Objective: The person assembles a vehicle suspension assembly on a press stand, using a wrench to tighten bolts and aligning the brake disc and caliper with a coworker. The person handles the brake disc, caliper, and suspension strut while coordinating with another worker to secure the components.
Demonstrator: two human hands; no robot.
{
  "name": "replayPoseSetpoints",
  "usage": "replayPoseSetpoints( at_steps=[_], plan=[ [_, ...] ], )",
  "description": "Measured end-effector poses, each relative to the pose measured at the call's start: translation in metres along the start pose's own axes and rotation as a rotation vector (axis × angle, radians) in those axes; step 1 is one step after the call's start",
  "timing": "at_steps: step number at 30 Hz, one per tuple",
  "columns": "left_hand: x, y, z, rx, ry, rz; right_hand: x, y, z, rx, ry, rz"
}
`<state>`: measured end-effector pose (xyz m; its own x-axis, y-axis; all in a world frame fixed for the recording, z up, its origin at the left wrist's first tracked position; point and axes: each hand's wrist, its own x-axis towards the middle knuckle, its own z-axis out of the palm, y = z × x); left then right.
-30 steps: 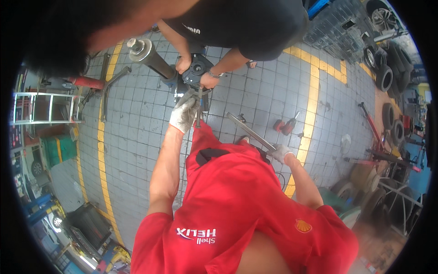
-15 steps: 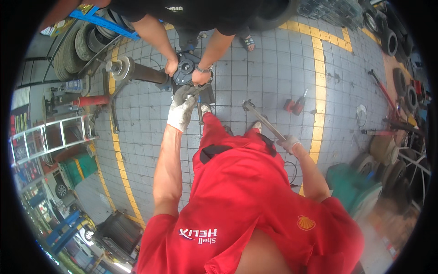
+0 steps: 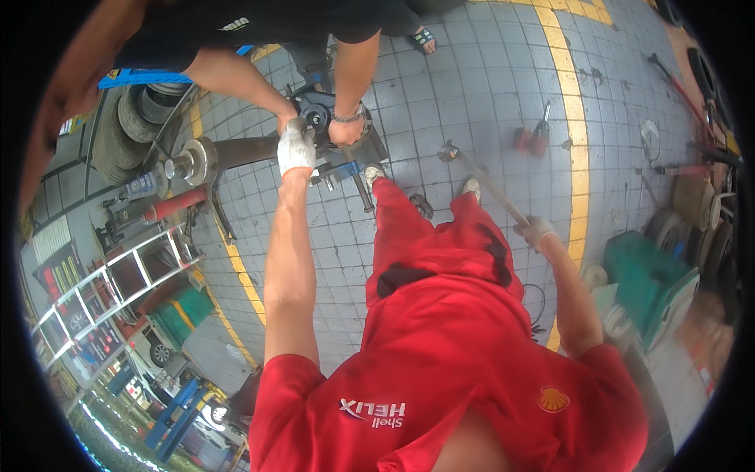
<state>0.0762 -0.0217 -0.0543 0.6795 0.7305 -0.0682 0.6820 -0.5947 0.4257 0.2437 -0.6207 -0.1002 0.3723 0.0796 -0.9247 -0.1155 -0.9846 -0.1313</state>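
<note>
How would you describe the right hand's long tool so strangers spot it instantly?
Start at the red uniform, then find the gloved right hand. It grips a grey metal bar, long, thin and slanting, unlike the shorter, red-bodied tool on the floor.

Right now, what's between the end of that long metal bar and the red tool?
In the head view, only bare grey tiles show between the red tool and the far end of the long metal bar.

Yellow lines (image 3: 580, 157) crossed a grey tiled floor (image 3: 464, 94).
Tyres (image 3: 112, 141) sat at the upper left, a pale ladder (image 3: 112, 285) was below them, and a green box (image 3: 641, 271) stood at the right.
</note>
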Motion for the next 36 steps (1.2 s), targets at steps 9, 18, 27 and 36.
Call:
replayPoseSetpoints(
  at_steps=[9,18,27,36],
  plan=[
    [0.035,-0.019,0.022,0.260,-0.165,0.122,-0.021,0.021,0.015,0.115,-0.002,0.097],
    [0.037,-0.041,0.031,0.157,0.028,0.395,-0.029,0.033,0.038,0.115,-0.038,0.164],
    [0.028,-0.026,0.013,0.378,-0.201,0.207,-0.022,0.034,0.047,0.039,-0.049,0.127],
    [0.033,-0.016,-0.010,0.488,-0.338,0.229,-0.017,0.022,0.040,0.022,-0.034,0.094]
  ],
)
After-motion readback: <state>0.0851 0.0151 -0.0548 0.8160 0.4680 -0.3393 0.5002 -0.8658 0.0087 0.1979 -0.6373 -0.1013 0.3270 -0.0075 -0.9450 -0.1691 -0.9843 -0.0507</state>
